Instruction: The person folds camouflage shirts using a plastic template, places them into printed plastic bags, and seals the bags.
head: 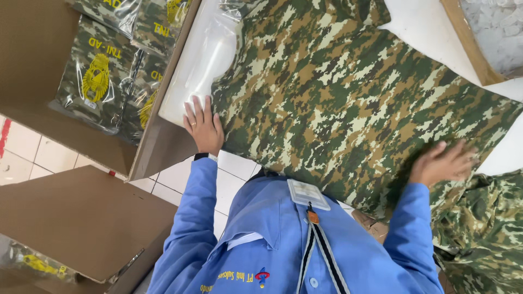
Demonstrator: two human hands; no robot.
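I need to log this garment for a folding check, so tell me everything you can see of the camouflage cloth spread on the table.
The camouflage cloth is a woven-looking fabric in a blocky pattern of dark green, brown and pale tan. It lies spread flat across the white table, reaching to its near edge. The left hand presses flat at its left border, beside a clear plastic bag. The right hand, blurred, rests on its lower right corner. More camouflage fabric lies bunched beyond that corner.

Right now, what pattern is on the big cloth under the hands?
Camouflage: green, brown, tan and dark blotches on the cloth, seen clearly in the head view.
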